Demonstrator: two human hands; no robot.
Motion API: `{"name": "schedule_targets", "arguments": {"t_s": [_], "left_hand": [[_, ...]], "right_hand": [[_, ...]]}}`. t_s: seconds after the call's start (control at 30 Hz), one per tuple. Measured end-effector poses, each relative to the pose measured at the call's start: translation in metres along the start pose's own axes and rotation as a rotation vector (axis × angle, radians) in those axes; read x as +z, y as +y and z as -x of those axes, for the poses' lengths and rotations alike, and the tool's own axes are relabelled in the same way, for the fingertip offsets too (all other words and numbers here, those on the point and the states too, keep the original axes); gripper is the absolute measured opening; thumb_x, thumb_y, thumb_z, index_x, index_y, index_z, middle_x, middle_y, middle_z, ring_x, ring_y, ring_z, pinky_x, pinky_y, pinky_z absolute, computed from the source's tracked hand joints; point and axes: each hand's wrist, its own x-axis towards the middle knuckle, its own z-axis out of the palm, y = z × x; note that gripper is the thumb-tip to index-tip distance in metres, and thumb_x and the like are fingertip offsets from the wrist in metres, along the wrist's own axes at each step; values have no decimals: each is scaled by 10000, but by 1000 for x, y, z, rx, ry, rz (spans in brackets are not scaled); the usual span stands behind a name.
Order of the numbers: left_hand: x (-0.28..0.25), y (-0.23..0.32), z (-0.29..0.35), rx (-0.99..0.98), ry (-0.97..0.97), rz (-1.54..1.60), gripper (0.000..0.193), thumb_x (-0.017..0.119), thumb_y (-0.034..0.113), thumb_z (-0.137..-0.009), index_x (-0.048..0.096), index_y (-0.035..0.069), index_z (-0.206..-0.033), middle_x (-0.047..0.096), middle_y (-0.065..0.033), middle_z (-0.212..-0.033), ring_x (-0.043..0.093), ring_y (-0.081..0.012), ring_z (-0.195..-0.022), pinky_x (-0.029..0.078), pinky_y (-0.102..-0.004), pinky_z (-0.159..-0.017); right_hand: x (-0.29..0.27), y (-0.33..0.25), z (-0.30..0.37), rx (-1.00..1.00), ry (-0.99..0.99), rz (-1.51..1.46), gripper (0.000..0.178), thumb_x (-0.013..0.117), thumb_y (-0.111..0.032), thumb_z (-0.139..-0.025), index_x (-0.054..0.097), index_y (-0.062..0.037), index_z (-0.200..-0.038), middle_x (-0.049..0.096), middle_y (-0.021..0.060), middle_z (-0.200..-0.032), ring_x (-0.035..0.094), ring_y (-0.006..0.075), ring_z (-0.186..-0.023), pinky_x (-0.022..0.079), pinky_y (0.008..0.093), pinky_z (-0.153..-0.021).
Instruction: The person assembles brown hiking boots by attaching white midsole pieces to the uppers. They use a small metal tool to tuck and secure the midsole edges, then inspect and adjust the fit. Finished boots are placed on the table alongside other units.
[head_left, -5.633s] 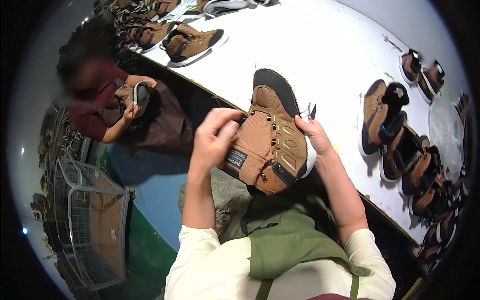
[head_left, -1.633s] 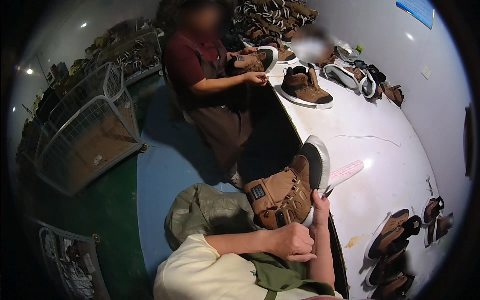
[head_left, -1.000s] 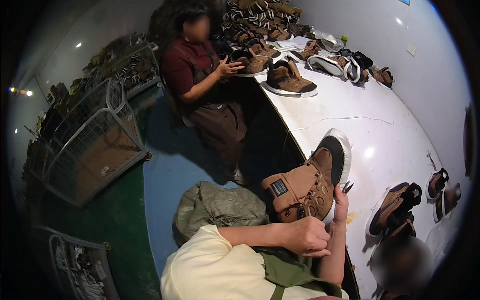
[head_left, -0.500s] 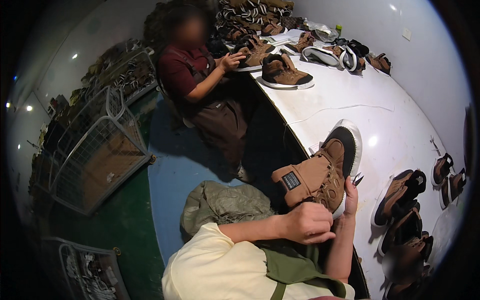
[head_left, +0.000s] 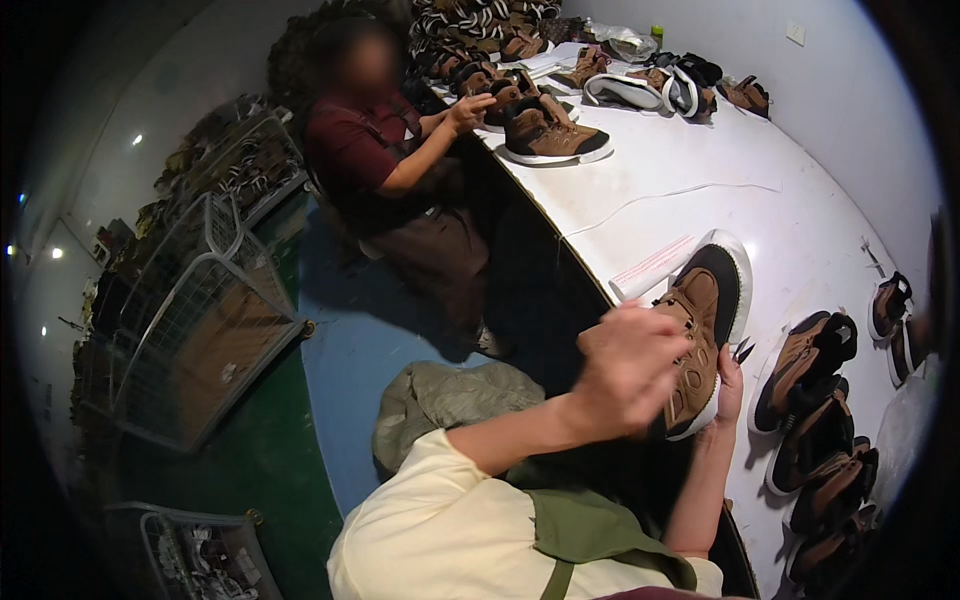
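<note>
Fingers [head_left: 728, 366] of your right hand [head_left: 727, 393] clasp the sole side of the brown shoe [head_left: 702, 296], a dark tool tip [head_left: 742, 350] jutting beside it. Your blurred left hand [head_left: 630, 365] covers the shoe's opposite side, fingers curled; pinching, you cannot tell. White table [head_left: 790, 240] lies behind the shoe.

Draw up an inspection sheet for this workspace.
Surface: white table, shoes standing on it.
Things in hand: brown shoe, black toe, white sole.
Clutter: more shoes along the right; printed white tube.
Grip: right hand holds the sole side, dark pointed tip by its thumb; left hand blurred over the shoe, contact unclear.
Cables: thin white line, cord or thread unclear.
Surroundings: co-worker, mesh cart, grey-green sack.
</note>
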Motion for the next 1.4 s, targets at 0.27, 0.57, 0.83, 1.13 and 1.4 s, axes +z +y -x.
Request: {"name": "schedule_targets", "arguments": {"t_s": [0.27, 0.57, 0.83, 1.13, 1.4], "left_hand": [[47, -10, -58, 57, -174, -117, 287, 663, 122, -766, 600, -33, -999, 528, -157, -972, 515, -323, -947, 400, -435, -921], [44, -3, -27, 4, -265, -97, 250, 683, 119, -754, 592, -5, -951, 516, -147, -973, 510, -315, -957, 410, -435, -910], [49, -4, -56, 33, -228, -152, 237, 700, 129, -752, 599, 8, -929, 517, -132, -953, 509, -305, -957, 394, -450, -912], [46, -4, -22, -9, -313, -30, 130, 695, 109, -773, 593, 31, -793, 526, -94, -842, 528, -282, -856, 440, -393, -789], [61, -2, -29, -6, -303, -67, 152, 703, 115, -767, 597, 34, -842, 525, -96, -877, 520, -279, -883, 429, -393, -803]], "right_hand": [[-9, 9, -2, -58, -59, 42, 344, 425, -201, -1019, 500, 37, -1256, 614, 139, -1162, 631, 237, -1026, 527, 360, -885], [-17, 5, -5, -90, 47, 96, 287, 450, -193, -1017, 544, 42, -1154, 658, 127, -987, 666, 192, -820, 556, 306, -718], [-17, 4, 1, -82, 32, 38, 317, 441, -239, -1021, 538, 8, -1195, 635, 120, -1103, 652, 206, -933, 542, 331, -822], [-13, -2, 8, -107, 64, 28, 301, 449, -208, -1019, 544, 50, -1142, 648, 151, -1069, 667, 228, -908, 556, 337, -771], [-21, 0, 11, -86, 70, -7, 297, 456, -206, -1016, 540, 44, -1152, 650, 145, -1055, 668, 213, -879, 558, 326, -761]]}}
